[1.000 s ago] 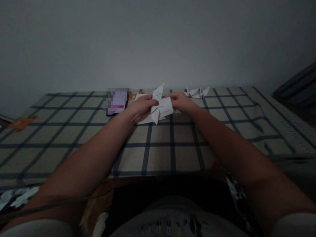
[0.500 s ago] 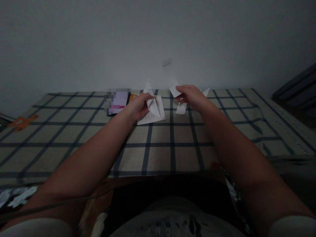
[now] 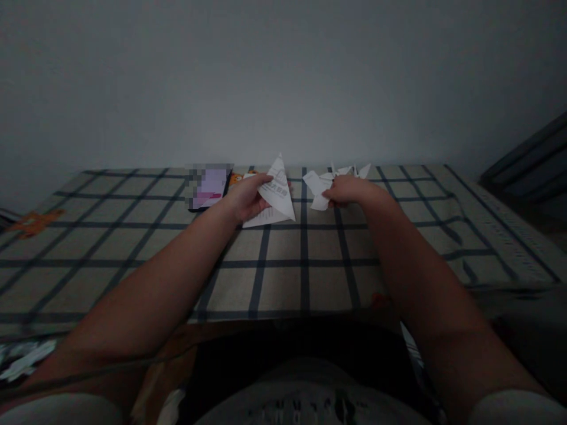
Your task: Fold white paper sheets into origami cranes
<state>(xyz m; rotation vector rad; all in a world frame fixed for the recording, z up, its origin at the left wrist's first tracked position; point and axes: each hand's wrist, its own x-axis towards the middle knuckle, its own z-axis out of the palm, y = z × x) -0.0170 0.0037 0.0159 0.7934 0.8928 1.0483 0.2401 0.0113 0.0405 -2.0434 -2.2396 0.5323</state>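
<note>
My left hand [image 3: 250, 195] pinches a folded sheet of paper [image 3: 278, 188], triangular in outline with printed characters on its face. Beneath that sheet and the hand lies another printed paper [image 3: 268, 218], flat on the tablecloth. To the right, my right hand [image 3: 352, 190] is low over the table, its fingers closed on a torn white paper strip [image 3: 315, 182]. A second paper scrap [image 3: 319, 203] rests just below the strip. Behind the right hand poke up several pointed, folded white paper pieces [image 3: 364, 171], partly hidden by it.
A phone or tablet [image 3: 210, 183] with a lit screen lies left of my left hand, partly blurred out. A checked cloth [image 3: 283, 277] covers the table, which meets a plain wall [image 3: 283, 82]. Orange patterned patches [image 3: 35, 223] show at the left edge.
My right hand has lowered toward the table with the paper strip. The folded paper in my left hand has turned, so its printed face shows as a wide triangle.
</note>
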